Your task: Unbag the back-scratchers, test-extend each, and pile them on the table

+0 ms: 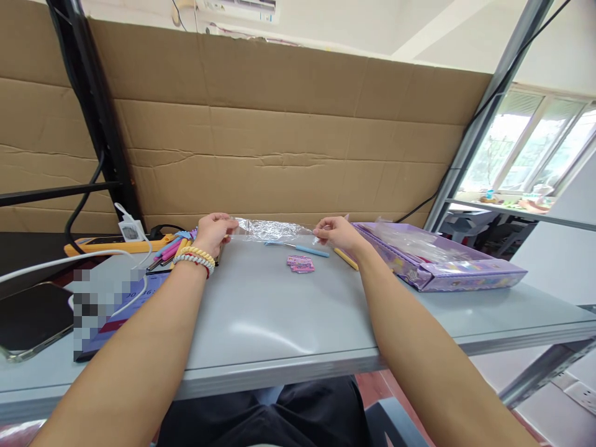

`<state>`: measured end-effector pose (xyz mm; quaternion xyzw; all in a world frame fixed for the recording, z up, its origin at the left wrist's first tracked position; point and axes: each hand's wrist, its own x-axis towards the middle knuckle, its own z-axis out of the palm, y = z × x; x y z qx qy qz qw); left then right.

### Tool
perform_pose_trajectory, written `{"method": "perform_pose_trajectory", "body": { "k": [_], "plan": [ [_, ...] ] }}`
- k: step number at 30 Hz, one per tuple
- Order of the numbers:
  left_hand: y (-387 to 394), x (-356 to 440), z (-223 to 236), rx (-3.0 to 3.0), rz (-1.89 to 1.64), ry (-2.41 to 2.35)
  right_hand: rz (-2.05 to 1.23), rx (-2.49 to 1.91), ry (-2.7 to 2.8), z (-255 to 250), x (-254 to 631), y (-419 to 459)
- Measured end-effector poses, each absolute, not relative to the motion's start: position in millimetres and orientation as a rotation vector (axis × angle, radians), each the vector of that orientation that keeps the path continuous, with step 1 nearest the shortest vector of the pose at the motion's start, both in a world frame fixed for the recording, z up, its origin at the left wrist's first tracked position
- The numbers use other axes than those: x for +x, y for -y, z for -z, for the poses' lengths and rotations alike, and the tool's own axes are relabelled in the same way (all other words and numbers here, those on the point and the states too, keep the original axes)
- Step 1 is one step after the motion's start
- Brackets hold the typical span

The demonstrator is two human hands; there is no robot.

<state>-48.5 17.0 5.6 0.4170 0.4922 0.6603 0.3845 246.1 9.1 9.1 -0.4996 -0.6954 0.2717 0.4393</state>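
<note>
My left hand [213, 231] and my right hand [338, 232] each pinch one end of a clear plastic bag [272, 230], stretched between them just above the grey table [279, 310]. The left wrist wears beaded bracelets [195, 257]. Under the bag lie a light blue pen [300, 248] and a small pink packet [300, 264]. A yellow pencil [345, 259] rests beside my right wrist. A bunch of coloured pens [171, 248] lies by my left hand.
A purple flat box [447, 270] with clear plastic in it sits at the right. At left are a phone [28, 320], a tablet [116, 307] with a white cable, and an orange power strip [112, 246]. A cardboard wall stands behind the table.
</note>
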Motion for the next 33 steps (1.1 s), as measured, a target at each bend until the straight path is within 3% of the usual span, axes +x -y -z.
{"method": "perform_pose_trajectory", "body": {
  "k": [6, 12, 17, 24, 33],
  "plan": [
    [-19.9, -50.0, -4.6, 1.084, -1.792, -1.216, -0.919, -1.201, 1.810, -10.5, 246.9, -3.8],
    [-16.2, -50.7, -11.1, 1.011, -1.915, -1.070, -1.142, -1.013, 1.556, -12.4, 250.4, -5.9],
    [-16.4, -53.0, -12.1, 0.910, -1.898, -0.937, -1.101, -0.859, 1.169, -16.6, 252.6, -8.1],
    [-18.6, -50.6, -9.7, 0.900, -1.801, -1.103, -0.899, -0.628, 0.477, -25.3, 264.8, -14.9],
    [-21.4, -46.5, -4.6, 0.989, -1.698, -1.218, -0.855, -0.554, 0.368, -31.9, 264.8, -13.9]
  ]
}}
